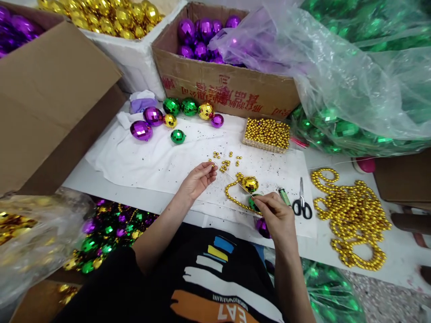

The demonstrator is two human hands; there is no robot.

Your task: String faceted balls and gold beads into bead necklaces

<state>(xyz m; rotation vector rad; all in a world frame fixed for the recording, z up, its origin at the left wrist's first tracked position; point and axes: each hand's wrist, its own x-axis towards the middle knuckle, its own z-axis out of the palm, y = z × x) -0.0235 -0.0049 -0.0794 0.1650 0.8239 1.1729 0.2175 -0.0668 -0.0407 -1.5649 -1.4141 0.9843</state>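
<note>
I had a thin pale thread [235,181] stretched straight between my left hand [200,178] and my right hand [278,215], the fingers of both pinched closed on it! Just beneath, a strand of smooth round gold beads [226,193] curved over wrinkled, speckled white cloth [134,161], beside a mirror-faceted gold ball [251,184]; black-handled scissors [302,198] lay flat past my right hand

The cloth [158,161] is matt; the strand [237,181] over it looks smooth. On the cloth, baubles [141,130] resemble mirror-glossy plastic, scissors [302,201] metal and plastic. Behind the cloth, the cardboard box [229,78] is matt; right of the cloth, smooth beads [353,213] gleam.
</note>
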